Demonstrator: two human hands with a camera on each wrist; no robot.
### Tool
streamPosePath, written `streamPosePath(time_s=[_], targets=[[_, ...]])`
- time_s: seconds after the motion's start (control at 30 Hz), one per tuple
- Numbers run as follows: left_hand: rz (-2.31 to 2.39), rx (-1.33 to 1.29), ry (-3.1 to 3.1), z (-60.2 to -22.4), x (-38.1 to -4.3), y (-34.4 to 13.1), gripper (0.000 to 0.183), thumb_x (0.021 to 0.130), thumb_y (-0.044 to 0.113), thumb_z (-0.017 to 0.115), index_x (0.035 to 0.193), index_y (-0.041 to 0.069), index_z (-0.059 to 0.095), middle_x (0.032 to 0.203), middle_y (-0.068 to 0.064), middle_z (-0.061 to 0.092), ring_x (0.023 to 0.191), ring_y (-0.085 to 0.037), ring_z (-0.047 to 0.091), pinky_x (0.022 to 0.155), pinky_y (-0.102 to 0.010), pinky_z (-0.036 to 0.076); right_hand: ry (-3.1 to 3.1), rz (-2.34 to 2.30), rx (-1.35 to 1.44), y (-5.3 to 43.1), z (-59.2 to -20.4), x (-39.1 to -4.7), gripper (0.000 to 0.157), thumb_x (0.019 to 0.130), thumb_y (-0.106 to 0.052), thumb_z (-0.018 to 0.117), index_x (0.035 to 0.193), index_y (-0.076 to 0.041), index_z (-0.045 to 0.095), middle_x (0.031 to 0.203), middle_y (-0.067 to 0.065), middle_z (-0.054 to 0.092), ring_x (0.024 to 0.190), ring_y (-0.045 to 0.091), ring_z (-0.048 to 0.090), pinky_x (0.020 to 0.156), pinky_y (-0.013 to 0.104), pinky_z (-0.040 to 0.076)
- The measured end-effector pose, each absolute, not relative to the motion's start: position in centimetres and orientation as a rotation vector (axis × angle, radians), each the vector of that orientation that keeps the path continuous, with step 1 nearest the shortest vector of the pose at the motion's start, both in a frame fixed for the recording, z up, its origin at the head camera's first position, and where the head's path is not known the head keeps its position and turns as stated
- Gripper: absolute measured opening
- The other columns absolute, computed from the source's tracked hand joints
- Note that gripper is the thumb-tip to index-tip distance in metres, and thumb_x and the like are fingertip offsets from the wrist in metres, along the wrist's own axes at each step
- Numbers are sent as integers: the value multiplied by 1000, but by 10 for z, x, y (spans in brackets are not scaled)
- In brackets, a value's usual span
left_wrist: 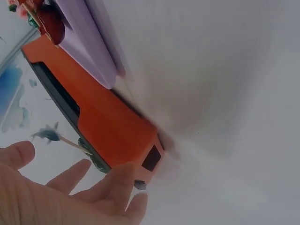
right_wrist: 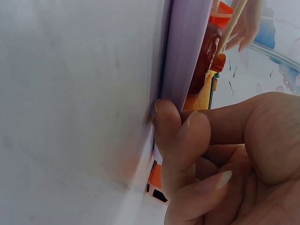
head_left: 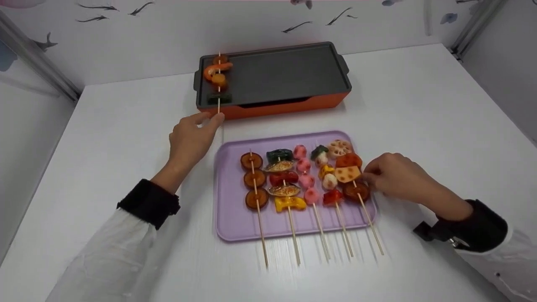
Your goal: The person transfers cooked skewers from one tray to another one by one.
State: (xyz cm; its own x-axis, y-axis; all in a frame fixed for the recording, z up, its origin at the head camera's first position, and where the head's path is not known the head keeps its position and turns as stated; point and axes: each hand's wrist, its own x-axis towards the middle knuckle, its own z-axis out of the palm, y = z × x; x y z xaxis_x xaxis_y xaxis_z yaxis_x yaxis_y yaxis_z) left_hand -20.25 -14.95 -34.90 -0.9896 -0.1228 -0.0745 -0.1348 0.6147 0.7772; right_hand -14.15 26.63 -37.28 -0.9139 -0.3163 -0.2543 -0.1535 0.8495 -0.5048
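On the left end of the grill plate (head_left: 285, 71) lies a skewer (head_left: 218, 79) with a brown disc, a shrimp, a yellow-orange piece and a dark green piece. My left hand (head_left: 192, 136) is at its stick's near end; in the left wrist view its thumb and fingers (left_wrist: 70, 176) stand apart beside the stick (left_wrist: 72, 144). Several more skewers of toy food lie side by side on a purple tray (head_left: 233, 226), their sticks overhanging its near edge. With curled fingers, my right hand (head_left: 400, 178) pinches the tray's right rim, beside the skewer with lotus root (head_left: 340, 148).
The grill has an orange base (head_left: 268, 110) and stands near the back wall, just behind the tray. White tabletop (head_left: 419, 105) extends on both sides. A patterned white panel (head_left: 251, 25) rises behind, with metal posts (head_left: 54, 67) at the corners.
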Motion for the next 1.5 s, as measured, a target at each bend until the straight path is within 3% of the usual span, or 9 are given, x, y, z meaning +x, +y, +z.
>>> streamPosePath(time_s=[0.13,0.27,0.43,0.7,0.87,1.13,1.5], targets=[[1574,-281,2612,-351,-217,-150,53,100,51,62,118,3,73,125,-13,66,115,-27,59,99,-42,48,2716,-702,-373,268,-374,-141,18,100,-11,66,98,-1,81,74,0,67,57,15,54,50,30,41],[1740,-361,2371,-353,-228,-149,44,102,46,61,101,2,65,113,-14,65,101,-28,62,98,-41,49,2721,-699,-372,268,-374,-141,17,100,-11,66,98,-2,81,76,1,68,58,15,54,50,30,41],[1954,-413,2089,-355,-238,-149,45,106,38,60,119,-5,65,100,-12,67,82,-20,64,87,-33,56,2717,-694,-359,267,-373,-141,18,100,-11,66,98,-2,81,73,1,65,57,16,54,50,30,41],[2176,-410,1904,-355,-246,-151,36,106,10,62,135,-11,60,92,-9,64,77,-15,60,70,-21,54,2709,-698,-350,265,-372,-141,18,100,-11,66,100,0,80,72,0,65,57,16,53,50,30,41],[2222,-440,1892,-352,-245,-151,31,104,5,63,131,-10,64,98,-12,65,75,-14,60,69,-21,54,2697,-691,-333,266,-373,-141,19,100,-12,66,101,0,80,71,1,64,57,16,54,49,30,42],[2241,-349,1984,-338,-228,-153,11,102,4,67,106,-3,76,91,-11,69,74,-16,63,70,-22,57,2728,-683,-383,266,-375,-142,18,99,-12,68,98,-1,81,75,0,67,59,15,53,52,31,41],[2184,-242,2032,-326,-188,-158,12,100,6,71,104,-2,78,83,-9,70,70,-17,68,75,-27,62,2733,-673,-369,265,-376,-142,18,99,-13,68,99,0,81,79,2,69,62,16,54,53,32,41]])
